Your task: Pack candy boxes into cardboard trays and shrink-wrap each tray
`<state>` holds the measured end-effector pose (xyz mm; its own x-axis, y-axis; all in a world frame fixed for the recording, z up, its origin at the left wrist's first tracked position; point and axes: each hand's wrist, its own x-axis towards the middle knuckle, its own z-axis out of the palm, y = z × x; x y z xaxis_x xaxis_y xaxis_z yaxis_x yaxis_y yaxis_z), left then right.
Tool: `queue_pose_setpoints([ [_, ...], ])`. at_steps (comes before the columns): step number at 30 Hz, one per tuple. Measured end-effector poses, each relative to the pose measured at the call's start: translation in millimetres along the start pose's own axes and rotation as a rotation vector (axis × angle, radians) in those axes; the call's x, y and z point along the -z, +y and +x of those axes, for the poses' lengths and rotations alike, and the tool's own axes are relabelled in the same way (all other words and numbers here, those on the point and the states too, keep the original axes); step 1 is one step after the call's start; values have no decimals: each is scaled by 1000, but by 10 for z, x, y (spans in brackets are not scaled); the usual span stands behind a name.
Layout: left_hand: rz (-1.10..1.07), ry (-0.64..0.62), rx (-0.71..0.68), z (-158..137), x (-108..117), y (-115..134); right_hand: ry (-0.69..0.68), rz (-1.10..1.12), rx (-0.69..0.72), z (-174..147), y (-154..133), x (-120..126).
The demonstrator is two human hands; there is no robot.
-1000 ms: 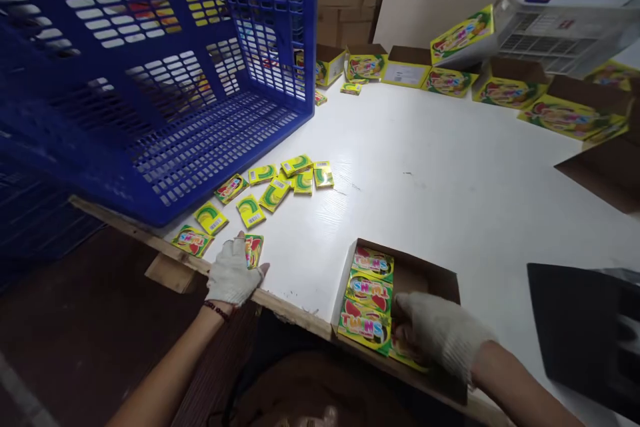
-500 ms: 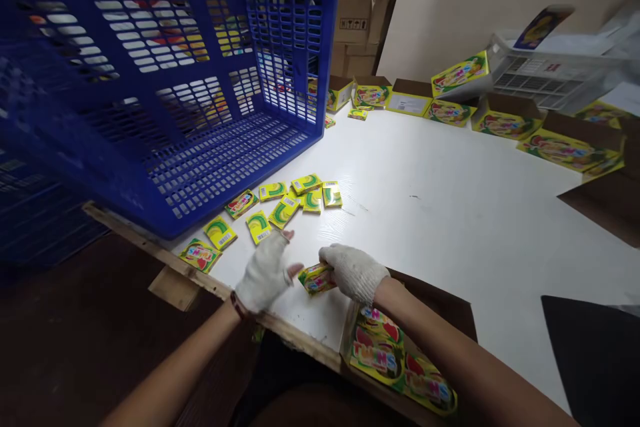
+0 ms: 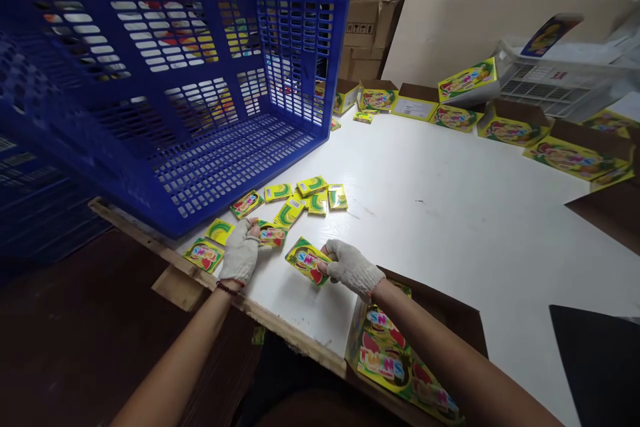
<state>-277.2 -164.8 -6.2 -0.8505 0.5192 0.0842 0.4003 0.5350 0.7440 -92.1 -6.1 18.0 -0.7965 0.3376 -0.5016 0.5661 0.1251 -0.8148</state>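
My left hand (image 3: 241, 255), in a white fingerless knit glove, pinches a small yellow-green candy box (image 3: 271, 235) by its left end, just over the table. My right hand (image 3: 350, 267), gloved the same way, grips another small candy box (image 3: 305, 260) marked with bright letters and fruit, held above the white tabletop. Several loose boxes lie beyond my left hand, among them a banana-patterned box (image 3: 337, 197) and a fruit-printed box (image 3: 204, 254). Under my right forearm stands an open carton (image 3: 353, 340) with fruit-printed boxes inside; the forearm hides part of it.
A large blue plastic crate (image 3: 240, 170) lies on its side at the left. Several open yellow display cartons (image 3: 515, 130) line the table's far edge. Behind them is a white basket (image 3: 535, 83). A black flat sheet (image 3: 590, 360) lies at the right. The table has a wooden edge (image 3: 150, 240).
My left hand has moved left and taken hold of a candy box, whose lettered side now faces up. My right hand has raised its box slightly and turned its printed face into view.
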Motion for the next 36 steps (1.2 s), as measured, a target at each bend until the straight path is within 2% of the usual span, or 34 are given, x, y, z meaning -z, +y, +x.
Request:
queue_pose_setpoints([
  [2, -164, -94, 39, -167, -49, 67, 54, -70, 42, 4, -50, -18],
  [5, -517, -338, 97, -424, -163, 206, 156, -302, 117, -11, -129, -9],
  [7, -630, -419, 80, -557, -246, 267, 119, -496, 189, -46, -172, 16],
  [10, -545, -423, -36, -668, -371, 241, 56, -866, 310, -106, -233, 2],
  [12, -379, -461, -109, -693, -442, 155, 51, -1066, 331, -110, -271, -91],
  [15, -8, -476, -222, -698, -474, 4, -1, -1162, 302, -69, -317, -294],
  [17, 150, -434, -298, -693, -417, -44, -22, -1140, 282, -82, -338, -322],
  [18, 184, -393, -327, -689, -369, -36, -11, -1108, 277, -124, -340, -263],
  [20, 187, -269, -362, -684, -258, 64, 57, -982, 286, -310, -316, 17],
  [22, 137, -157, -435, -712, -178, 275, 151, -800, 303, -621, -238, 450],
  [23, 94, -147, -508, -753, -165, 415, 170, -719, 302, -802, -176, 680],
  [24, 44, -190, -600, -819, -175, 569, 160, -672, 260, -982, -99, 893],
  [26, -50, -424, -806, -1020, -271, 888, 73, -651, 101, -1277, 96, 1210],
  [28, -35, -743, -982, -1267, -451, 1161, -51, -686, -60, -1414, 322, 1337],
  [30, 135, -940, -1070, -1478, -657, 1331, -159, -772, -172, -1386, 524, 1301],
  [33, 421, -1039, -1042, -1623, -863, 1395, -282, -911, -256, -1185, 679, 1123],
  [36, 517, -1080, -1018, -1614, -888, 1354, -426, -946, -317, -1022, 687, 1010],
])
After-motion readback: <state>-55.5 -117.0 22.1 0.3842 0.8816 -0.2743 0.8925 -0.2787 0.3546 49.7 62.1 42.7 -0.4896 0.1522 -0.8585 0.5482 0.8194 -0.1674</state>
